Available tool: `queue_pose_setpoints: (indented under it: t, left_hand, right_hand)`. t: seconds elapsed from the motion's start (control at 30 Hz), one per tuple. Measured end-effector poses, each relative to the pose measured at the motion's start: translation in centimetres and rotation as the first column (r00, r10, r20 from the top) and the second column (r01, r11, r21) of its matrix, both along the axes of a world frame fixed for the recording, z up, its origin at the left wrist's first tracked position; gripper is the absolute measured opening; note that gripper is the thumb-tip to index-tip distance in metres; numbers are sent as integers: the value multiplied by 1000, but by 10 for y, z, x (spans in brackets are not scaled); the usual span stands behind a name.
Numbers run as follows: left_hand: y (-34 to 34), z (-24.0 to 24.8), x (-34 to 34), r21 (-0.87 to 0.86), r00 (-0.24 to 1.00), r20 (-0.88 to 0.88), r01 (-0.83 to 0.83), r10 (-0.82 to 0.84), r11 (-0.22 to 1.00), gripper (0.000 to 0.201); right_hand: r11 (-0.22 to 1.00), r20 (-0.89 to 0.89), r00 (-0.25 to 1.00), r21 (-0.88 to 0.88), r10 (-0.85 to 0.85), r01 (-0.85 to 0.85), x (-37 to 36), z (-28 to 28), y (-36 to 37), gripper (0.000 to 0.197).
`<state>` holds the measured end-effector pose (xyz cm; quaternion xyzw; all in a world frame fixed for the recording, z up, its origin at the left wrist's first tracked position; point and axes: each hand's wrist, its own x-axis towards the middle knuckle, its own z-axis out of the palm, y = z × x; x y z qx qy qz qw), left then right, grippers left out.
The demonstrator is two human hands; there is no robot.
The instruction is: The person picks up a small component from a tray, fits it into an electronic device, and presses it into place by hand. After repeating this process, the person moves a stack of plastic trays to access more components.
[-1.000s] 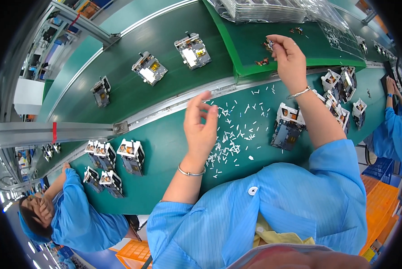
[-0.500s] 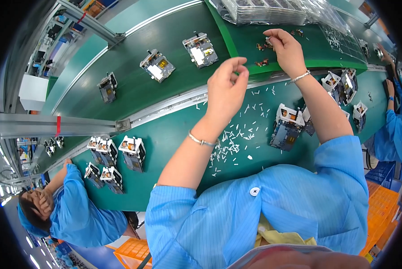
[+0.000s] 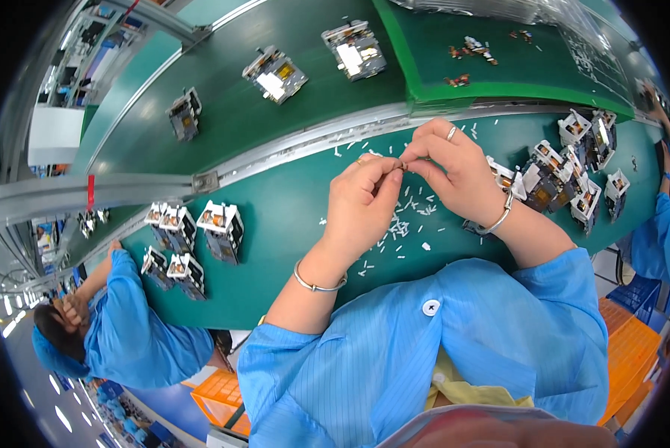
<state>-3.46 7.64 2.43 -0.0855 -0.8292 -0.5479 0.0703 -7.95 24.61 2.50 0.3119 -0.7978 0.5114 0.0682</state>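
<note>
Above the green bench my left hand (image 3: 361,205) and my right hand (image 3: 454,175) meet at the fingertips. Between them they pinch a tiny dark coppery part (image 3: 402,166), too small to name and mostly covered by fingers. Below lie many small white strips (image 3: 398,226), scattered over the bench. Behind my right wrist stands a white-framed electronic module (image 3: 503,175), partly hidden by the hand. Farther off, on the green-edged tray, sit small orange-brown flex parts (image 3: 473,49).
More modules (image 3: 547,175) cluster at the right, and several others (image 3: 220,224) stand at the left. A metal rail (image 3: 305,145) divides the bench from the belt, where three modules (image 3: 355,51) lie. Clear plastic trays (image 3: 491,9) are at the back. Co-workers (image 3: 126,321) sit on either side.
My right hand has come back from the flex parts on the tray, toward me. It has met my left hand over the white strips, with a tiny part between the fingertips.
</note>
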Motion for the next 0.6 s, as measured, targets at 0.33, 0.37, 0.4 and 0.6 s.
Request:
queue_pose_setpoints:
  t: [0.33, 0.37, 0.4, 0.6]
  left_hand:
    - [-22, -18, 31, 22, 991, 90, -99, 97, 995, 6]
    - [-26, -20, 31, 25, 991, 90, -102, 99, 994, 6]
    - [-31, -22, 29, 234, 945, 314, -173, 94, 957, 7]
    - [-50, -22, 24, 745, 739, 577, -303, -347, 594, 12]
  right_hand:
    - [963, -357, 913, 244, 199, -115, 19, -16, -20, 15]
    - [962, -366, 911, 255, 192, -100, 22, -19, -20, 11]
    - [961, -366, 909, 255, 199, -108, 24, -22, -21, 11]
    - [998, 237, 969, -23, 62, -58, 23, -28, -28, 14]
